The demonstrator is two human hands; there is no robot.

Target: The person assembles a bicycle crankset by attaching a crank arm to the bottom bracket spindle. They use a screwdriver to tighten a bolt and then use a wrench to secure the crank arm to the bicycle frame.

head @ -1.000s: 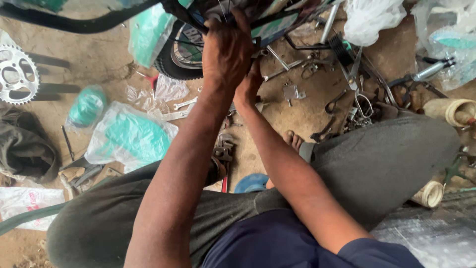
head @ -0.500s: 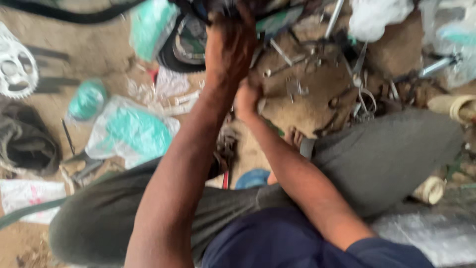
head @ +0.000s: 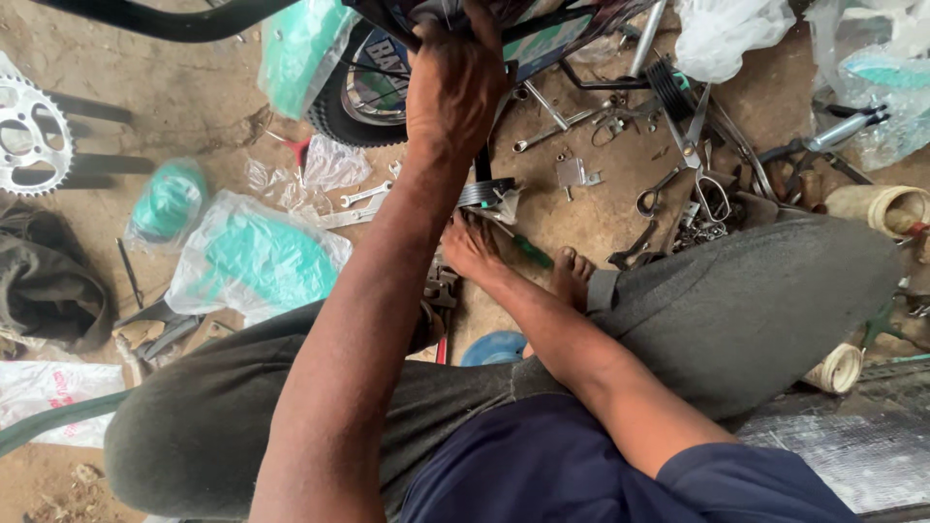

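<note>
1. Head view: bare dirt floor (head: 174, 97) littered with wrenches, a silver toothed sprocket (head: 29, 136) and teal plastic bags (head: 257, 261).
2. Left hand (head: 455, 92), arm stretched forward, closes around the dark bicycle frame (head: 542, 29) beside the black tyre (head: 358, 97).
3. Right hand (head: 472, 247) reaches low, fingers pinching a green-handled screwdriver (head: 528, 252) on the ground.

Soft, even daylight is falling on a bare dirt floor (head: 194, 97) that is serving as the workplace. Clear plastic bags (head: 254, 257), a toothed sprocket (head: 34, 136), spanners (head: 363, 197) and a dark cloth (head: 44, 286) are lying scattered across it.
</note>
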